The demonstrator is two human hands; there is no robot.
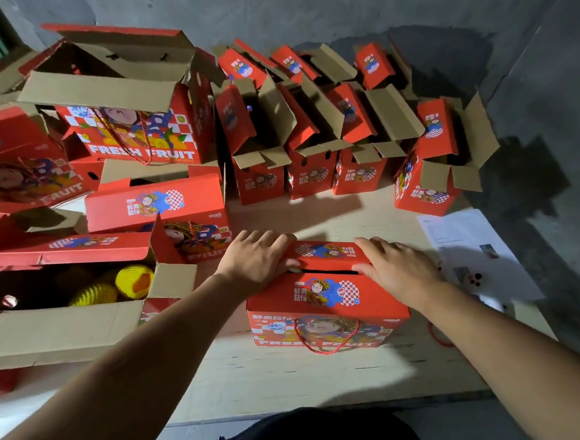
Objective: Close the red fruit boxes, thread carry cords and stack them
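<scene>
Lower centre of frame, 1 red printed cardboard fruit box (327, 298) sits on the pale wooden board (305, 375), 2 flat hands pressing its lid flaps: left hand (256, 260), right hand (398, 270). 1 red twisted carry cord (324, 346) loops across its front. 4 open boxes (338, 147) line the upper right.

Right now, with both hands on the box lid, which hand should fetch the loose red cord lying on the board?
Right. The loose red cord lies just right of the box, below the right hand. The left hand would probably have to cross over the box.
</scene>
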